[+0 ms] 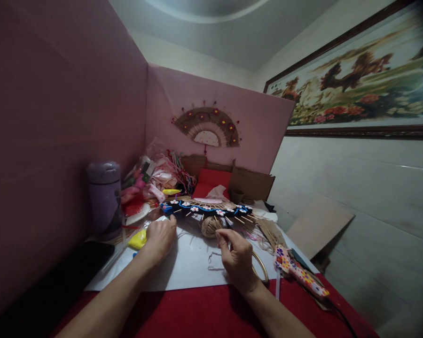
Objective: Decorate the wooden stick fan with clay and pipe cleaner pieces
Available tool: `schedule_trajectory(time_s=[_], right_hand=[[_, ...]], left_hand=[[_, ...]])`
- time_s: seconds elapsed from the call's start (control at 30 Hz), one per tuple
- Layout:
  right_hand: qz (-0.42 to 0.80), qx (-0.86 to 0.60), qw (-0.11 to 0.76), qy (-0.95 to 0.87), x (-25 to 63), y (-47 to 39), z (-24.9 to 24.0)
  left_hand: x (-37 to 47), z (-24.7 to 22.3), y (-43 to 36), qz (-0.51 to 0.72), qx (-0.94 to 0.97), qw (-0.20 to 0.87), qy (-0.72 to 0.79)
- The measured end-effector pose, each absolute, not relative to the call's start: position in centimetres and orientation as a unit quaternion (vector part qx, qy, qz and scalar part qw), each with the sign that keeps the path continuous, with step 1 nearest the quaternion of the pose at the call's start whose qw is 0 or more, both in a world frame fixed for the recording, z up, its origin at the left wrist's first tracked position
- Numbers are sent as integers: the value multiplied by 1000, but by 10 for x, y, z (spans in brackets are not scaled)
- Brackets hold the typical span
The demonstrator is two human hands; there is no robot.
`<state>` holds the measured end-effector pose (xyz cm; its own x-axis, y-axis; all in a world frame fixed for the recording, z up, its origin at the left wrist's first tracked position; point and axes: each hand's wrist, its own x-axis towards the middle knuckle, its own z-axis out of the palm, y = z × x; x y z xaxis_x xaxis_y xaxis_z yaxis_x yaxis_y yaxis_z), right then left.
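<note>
1. At clock centre, over white sheet (pixel 186 277): dark fan (pixel 207 207); ball of twine (pixel 209 226) at 6 o'clock.
2. At 8: left hand (pixel 160 235), curled; cannot tell whether gripping.
3. At 5: right hand (pixel 237 253), thumb and finger pinched near twine, grip unclear.
4. At 4: glue gun (pixel 298 272).

Grip of right fingers (pixel 235 237) unclear, framed picture (pixel 359 80) cropped; forearms (pixel 121 286) too

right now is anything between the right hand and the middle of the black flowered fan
Yes, the twine ball sits in front of the black fan's middle, beside the right hand; whether the hand touches it is unclear.
</note>
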<state>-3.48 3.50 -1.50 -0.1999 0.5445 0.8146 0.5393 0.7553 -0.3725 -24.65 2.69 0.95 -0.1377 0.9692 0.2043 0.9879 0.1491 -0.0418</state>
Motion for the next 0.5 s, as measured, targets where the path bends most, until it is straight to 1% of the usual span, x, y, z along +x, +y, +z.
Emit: schedule_trajectory(time_s=[0.2,0.5], right_hand=[[12,-343,527,-777,-36,35,-16],[19,-350,508,-787,-37,32,-16]], left_hand=[[-255,7,32,-72,-631,96,-766],[-247,23,28,-84,-599,99,-790]])
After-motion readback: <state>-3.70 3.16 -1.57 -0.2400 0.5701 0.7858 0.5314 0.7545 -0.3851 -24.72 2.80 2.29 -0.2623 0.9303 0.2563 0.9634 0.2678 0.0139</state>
